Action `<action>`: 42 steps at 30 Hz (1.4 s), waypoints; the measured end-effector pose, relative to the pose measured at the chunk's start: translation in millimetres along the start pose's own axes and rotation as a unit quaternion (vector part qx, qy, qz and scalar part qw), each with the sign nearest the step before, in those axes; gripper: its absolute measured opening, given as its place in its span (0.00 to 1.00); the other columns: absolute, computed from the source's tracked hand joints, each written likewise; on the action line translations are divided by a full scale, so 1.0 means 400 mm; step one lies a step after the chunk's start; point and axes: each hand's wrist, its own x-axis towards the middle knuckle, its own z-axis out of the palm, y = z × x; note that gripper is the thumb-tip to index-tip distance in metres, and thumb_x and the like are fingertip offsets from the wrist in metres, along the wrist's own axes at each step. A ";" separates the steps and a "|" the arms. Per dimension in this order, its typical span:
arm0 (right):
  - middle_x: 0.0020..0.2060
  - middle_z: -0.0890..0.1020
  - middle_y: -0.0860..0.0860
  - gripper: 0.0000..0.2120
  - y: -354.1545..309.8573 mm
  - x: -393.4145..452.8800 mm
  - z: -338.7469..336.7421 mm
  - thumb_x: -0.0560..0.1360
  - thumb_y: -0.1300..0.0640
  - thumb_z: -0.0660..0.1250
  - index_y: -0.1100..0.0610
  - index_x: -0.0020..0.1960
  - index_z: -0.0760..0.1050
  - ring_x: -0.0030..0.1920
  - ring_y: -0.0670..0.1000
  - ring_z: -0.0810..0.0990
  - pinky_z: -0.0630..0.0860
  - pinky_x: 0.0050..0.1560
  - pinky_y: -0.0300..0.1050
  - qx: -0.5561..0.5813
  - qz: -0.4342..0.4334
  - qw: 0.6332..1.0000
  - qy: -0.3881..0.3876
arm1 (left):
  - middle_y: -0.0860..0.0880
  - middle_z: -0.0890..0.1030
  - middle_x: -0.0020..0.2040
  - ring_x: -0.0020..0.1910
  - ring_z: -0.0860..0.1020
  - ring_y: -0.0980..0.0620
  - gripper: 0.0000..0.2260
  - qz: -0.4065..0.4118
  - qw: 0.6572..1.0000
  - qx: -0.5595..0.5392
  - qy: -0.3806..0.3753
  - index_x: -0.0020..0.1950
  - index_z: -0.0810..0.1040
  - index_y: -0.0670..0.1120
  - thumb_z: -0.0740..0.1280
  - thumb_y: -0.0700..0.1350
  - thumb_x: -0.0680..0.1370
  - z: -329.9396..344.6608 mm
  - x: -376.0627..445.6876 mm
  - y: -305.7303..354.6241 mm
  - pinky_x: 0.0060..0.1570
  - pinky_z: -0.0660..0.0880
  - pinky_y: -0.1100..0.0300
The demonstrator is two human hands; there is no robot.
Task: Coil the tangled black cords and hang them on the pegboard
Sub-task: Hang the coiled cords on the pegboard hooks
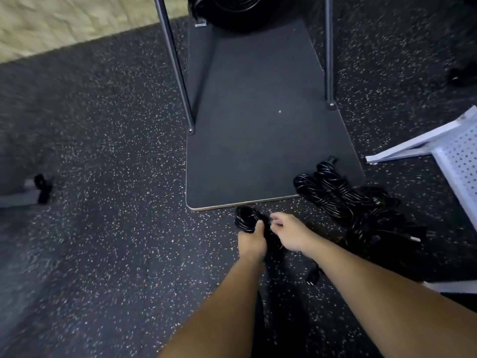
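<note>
Near the front edge of the dark mat (258,125), the left hand (251,241) grips a small bundle of black cord (246,218), probably to keep its loops together. The right hand (289,232) pinches a strand beside it, seemingly feeding the next wrap. More cords (343,200) lie piled between the mat and the white pegboard (462,161). No readable writing shows.
</note>
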 end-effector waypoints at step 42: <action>0.48 0.91 0.48 0.16 -0.238 -1.044 -0.840 0.84 0.52 0.74 0.52 0.71 0.81 0.49 0.47 0.91 0.87 0.51 0.43 0.288 -0.260 0.775 0.499 | 0.45 0.87 0.63 0.65 0.84 0.42 0.19 0.437 0.773 -0.045 -0.459 0.65 0.85 0.52 0.59 0.61 0.89 0.377 -1.097 0.707 0.68 0.79 0.41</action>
